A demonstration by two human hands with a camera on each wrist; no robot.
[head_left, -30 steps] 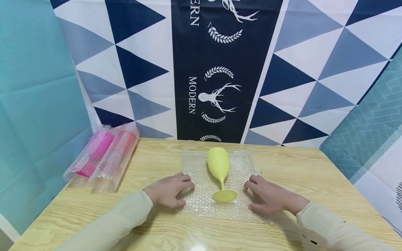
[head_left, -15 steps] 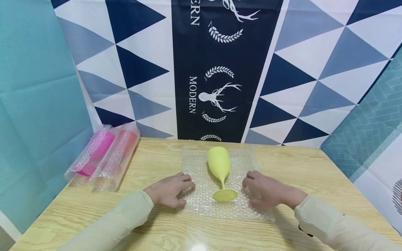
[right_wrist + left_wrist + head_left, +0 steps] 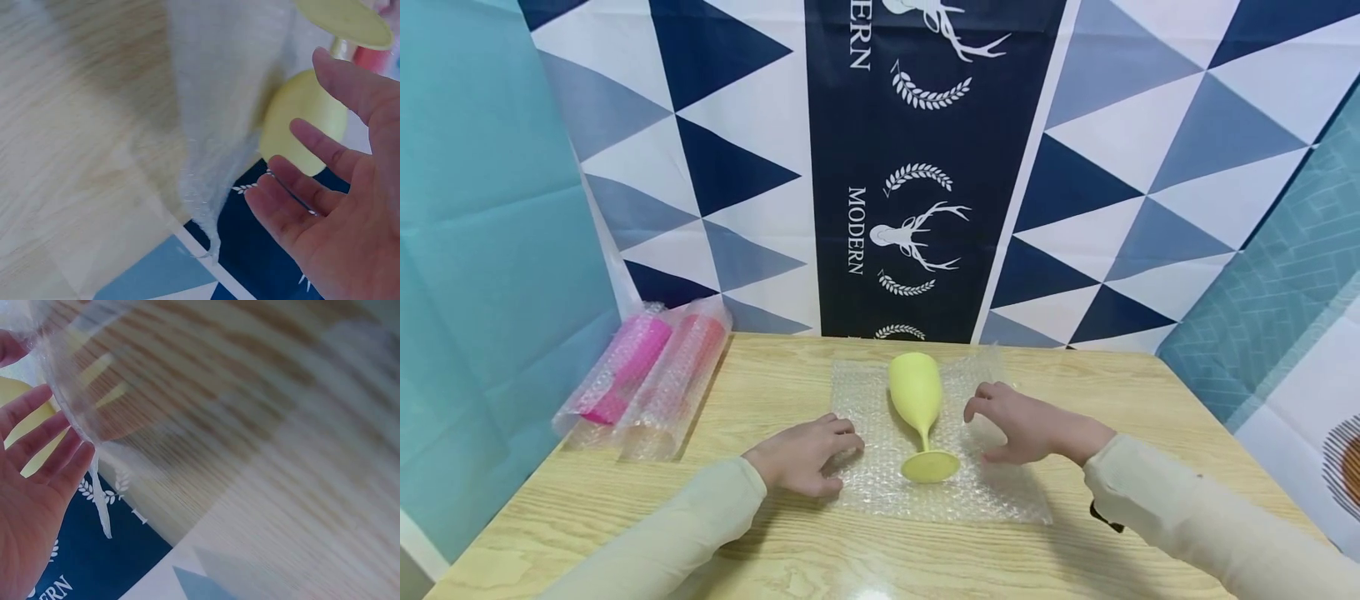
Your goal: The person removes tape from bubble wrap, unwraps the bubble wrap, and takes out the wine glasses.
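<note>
A yellow plastic goblet [image 3: 916, 390] lies on its side on a sheet of bubble wrap [image 3: 872, 487], with its round foot toward me and its bowl toward the wall. My left hand [image 3: 805, 457] rests at the sheet's left edge; in the left wrist view its fingertips [image 3: 84, 453] touch that edge, fingers loosely extended. To the right of the goblet, my right hand [image 3: 1026, 427] hovers over the sheet's right side, its fingers relaxed and holding nothing. From the right wrist view, the goblet [image 3: 303, 125] appears beyond the spread fingers.
Two bubble-wrapped rolls lie at the table's back left, one around a pink goblet [image 3: 632, 358], the other around a red one [image 3: 688, 354]. Behind the wooden table [image 3: 790, 550] hangs a patterned cloth [image 3: 745, 150]; teal cloth [image 3: 497, 250] covers the left side.
My right hand has lifted off the sheet's right edge and moved away from me and slightly left. The left hand and the goblet have stayed in place.
</note>
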